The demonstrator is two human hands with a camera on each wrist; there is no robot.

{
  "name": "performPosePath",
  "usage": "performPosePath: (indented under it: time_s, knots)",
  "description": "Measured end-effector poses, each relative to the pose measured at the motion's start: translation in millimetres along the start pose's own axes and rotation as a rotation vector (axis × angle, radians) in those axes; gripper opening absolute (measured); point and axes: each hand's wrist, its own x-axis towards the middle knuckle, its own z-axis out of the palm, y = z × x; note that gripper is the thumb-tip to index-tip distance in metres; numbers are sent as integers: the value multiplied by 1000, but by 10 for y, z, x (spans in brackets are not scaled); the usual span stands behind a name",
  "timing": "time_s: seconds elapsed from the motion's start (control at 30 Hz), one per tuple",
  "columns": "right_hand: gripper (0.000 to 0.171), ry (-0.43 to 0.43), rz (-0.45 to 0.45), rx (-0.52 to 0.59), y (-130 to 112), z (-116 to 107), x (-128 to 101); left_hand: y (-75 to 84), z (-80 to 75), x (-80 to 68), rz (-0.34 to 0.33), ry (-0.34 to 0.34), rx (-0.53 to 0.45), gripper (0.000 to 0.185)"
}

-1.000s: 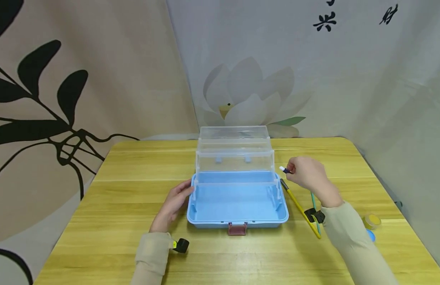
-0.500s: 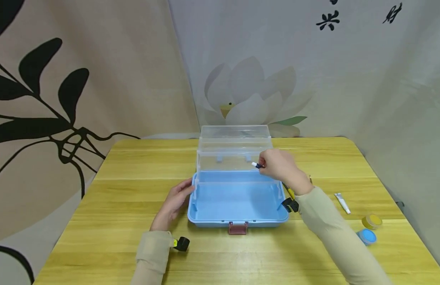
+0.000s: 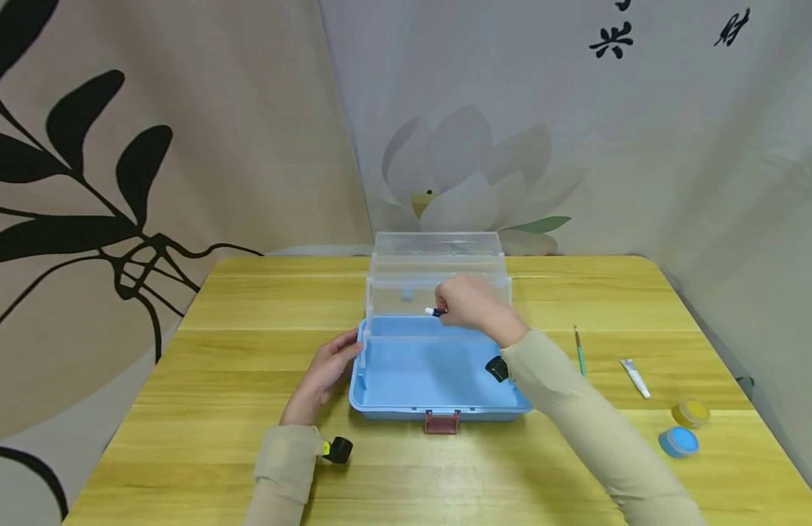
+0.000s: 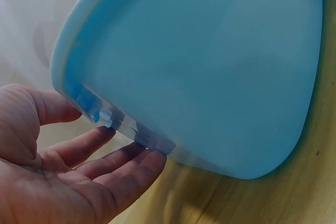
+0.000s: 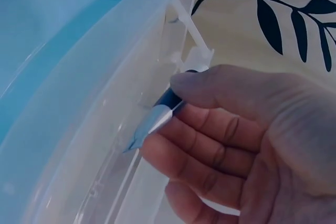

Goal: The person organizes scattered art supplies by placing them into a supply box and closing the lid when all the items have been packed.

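Note:
A light blue storage box [image 3: 406,376] stands with its lid raised and clear trays [image 3: 392,296] lifted at the back. My left hand [image 3: 327,365] holds its left side; in the left wrist view, the thumb and fingertips are at the rim and the clear bracket. My right hand [image 3: 474,303] is above the back of the box, in front of the clear trays. Between thumb and fingers it pinches a small dark blue paint tube [image 5: 169,99] with a white cap [image 3: 429,312]. In the right wrist view, the tube's flat silvery end points down beside the clear plastic.
To the right lie a teal-handled brush [image 3: 579,352] and a white paint tube [image 3: 636,378]. Near them stand a yellow paint jar [image 3: 691,413] and a blue paint jar [image 3: 678,442]. A brown latch [image 3: 441,422] is on the box's front. A printed curtain [image 3: 281,146] hangs behind the table.
My right hand has moved left with the paint tube, from beside the box to over it. The left hand has stayed at the box's side. A yellow-handled brush is now hidden by the right arm.

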Motion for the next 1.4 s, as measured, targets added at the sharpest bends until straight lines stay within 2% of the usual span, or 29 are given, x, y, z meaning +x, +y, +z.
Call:
performPosePath:
  time_s: [0.2,0.4,0.5,0.67,0.87,1.07,1.4]
  knots:
    - [21,-34,4,24,-84,55,125,-1,12,2,10,3,-8,46]
    - [41,-78,-1,43,-115,139,239,-7,19,3,31,6,-8,45]
    - [43,-104,-7,30,-126,177,278,-15,22,4,39,8,-11,44]
    - [30,-131,12,7,-167,206,305,-18,28,3,32,15,-14,44]
    - [30,-163,40,2,-205,232,327,-17,22,-6,33,15,-13,44]
    - [21,-168,54,12,-196,263,332,-21,28,-7,38,17,-10,44]
    - [18,-162,46,3,-197,274,318,-25,22,-2,35,15,-8,45]
